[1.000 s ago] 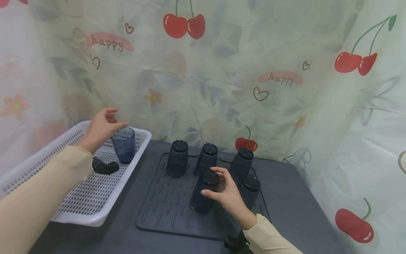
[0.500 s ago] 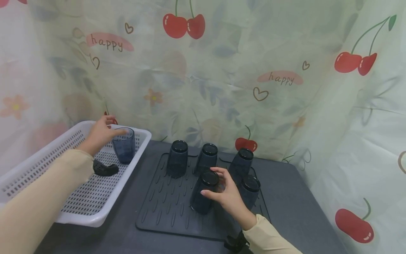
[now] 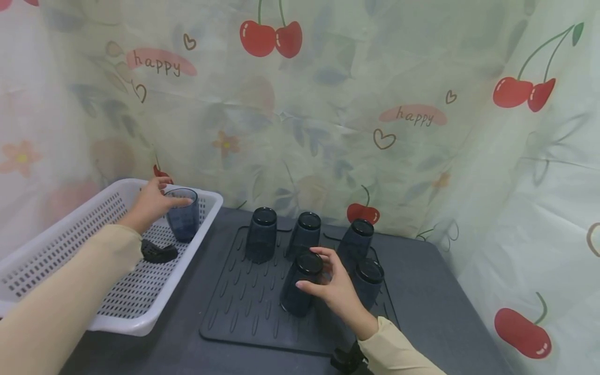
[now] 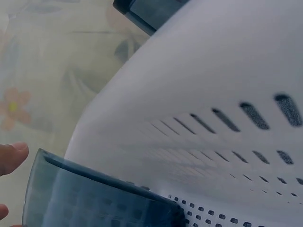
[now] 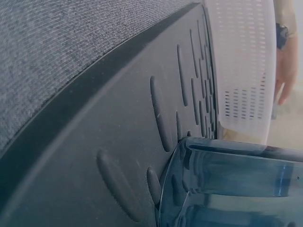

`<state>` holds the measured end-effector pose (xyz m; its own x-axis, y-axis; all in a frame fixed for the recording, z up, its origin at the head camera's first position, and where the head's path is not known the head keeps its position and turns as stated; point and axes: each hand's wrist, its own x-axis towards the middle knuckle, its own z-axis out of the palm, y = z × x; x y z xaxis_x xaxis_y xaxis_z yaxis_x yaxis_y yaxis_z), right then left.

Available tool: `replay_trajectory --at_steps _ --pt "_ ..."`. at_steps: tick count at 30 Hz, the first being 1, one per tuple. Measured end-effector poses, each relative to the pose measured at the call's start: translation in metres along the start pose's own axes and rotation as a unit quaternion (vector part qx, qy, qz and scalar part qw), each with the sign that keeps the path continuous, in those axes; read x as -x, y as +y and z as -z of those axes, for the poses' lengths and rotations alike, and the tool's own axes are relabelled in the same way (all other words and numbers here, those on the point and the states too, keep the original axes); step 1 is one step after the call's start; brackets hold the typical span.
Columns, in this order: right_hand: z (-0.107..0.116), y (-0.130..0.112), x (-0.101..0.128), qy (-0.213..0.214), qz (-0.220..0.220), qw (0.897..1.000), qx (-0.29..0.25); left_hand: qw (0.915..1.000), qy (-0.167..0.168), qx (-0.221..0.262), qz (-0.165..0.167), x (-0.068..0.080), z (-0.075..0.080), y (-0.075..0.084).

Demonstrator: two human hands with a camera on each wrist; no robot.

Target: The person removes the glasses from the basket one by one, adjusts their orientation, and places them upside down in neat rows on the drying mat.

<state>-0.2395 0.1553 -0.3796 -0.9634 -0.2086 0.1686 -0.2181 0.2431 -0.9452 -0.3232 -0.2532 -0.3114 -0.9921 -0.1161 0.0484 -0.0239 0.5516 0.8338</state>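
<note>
In the white basket, at its far right corner, a blue-tinted drinking glass [image 3: 184,225] stands mouth up. My left hand [image 3: 151,204] is at its rim, the thumb stretched across the mouth and the fingers behind. The left wrist view shows fingertips [image 4: 13,157] beside the rim of this glass [image 4: 99,198], with a gap between. On the drying mat [image 3: 234,325], my right hand [image 3: 341,291] holds an upside-down dark glass [image 3: 296,294] between thumb and fingers. That glass [image 5: 236,184] has its rim down on the ribbed mat in the right wrist view.
Several more upside-down glasses stand on the mat: one at back left [image 3: 261,234], others behind and right of my right hand. Left of the mat is the perforated basket [image 3: 161,302]. A printed curtain [image 3: 300,130] hangs behind the grey table [image 3: 431,312].
My left hand has come down toward the rim of the glass in the basket, its thumb now across the mouth. The right hand and its glass stay in place.
</note>
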Motion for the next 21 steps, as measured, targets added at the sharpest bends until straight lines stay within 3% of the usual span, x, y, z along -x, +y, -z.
replay_trajectory --at_steps 21 --pt "0.001 0.001 0.0 -0.002 0.001 1.0 0.003 0.9981 -0.052 -0.024 0.02 -0.004 -0.011 -0.011"
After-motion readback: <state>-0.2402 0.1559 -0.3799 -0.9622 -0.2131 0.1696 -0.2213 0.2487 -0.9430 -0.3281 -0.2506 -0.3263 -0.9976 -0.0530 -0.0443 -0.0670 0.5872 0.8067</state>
